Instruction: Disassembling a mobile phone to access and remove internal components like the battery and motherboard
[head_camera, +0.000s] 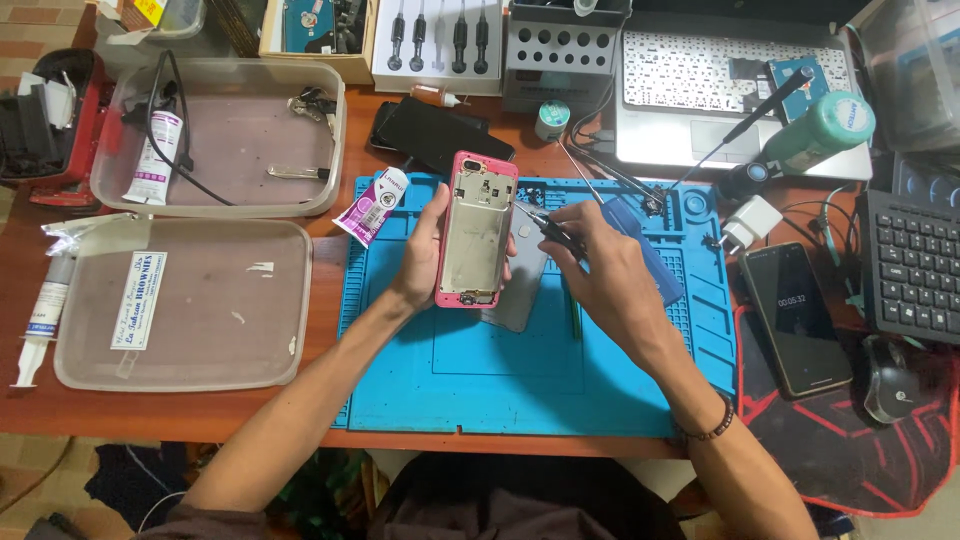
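Note:
My left hand (420, 262) holds a pink phone frame (476, 230) upright over the blue work mat (500, 370), its bare metal inside facing me. My right hand (600, 265) grips black tweezers (545, 228), and their tip touches the frame's right edge. A grey phone part (520, 295) lies on the mat just beneath the frame, partly hidden by it.
A small purple-and-white tube (372, 205) lies at the mat's left corner. Two plastic tray lids (185, 300) sit to the left. A dark phone (795, 318) with a lit screen rests at the right, near a keyboard (915, 265), a mouse (890, 380) and a laptop (735, 90).

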